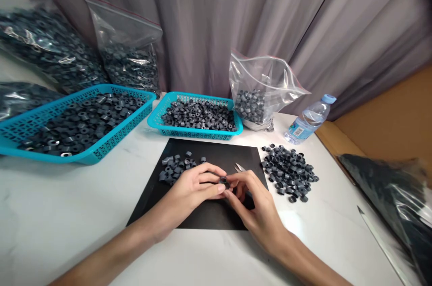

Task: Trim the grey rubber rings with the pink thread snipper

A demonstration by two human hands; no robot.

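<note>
Over the black mat (216,220), my hands meet around one small dark grey ring-shaped piece (223,181), its round opening tilted up. My left hand (199,183) pinches it between thumb and fingers from the left. From the other side, the thumb and index finger of my right hand (254,198) also grip it. Two pointed metal blade tips (239,167) stick out behind my right hand; whether that hand holds the tool or it lies on the mat, I cannot tell. Beside my left hand is a small pile of similar grey pieces (173,166) on the mat.
A larger pile of grey rings (288,171) lies right of the mat. Behind stand two blue baskets (195,133) (97,155) of such pieces, an unsealed zip bag (251,106) and a water bottle (310,119). Filled bags (131,61) line the back left; a cardboard box (388,115) is at right.
</note>
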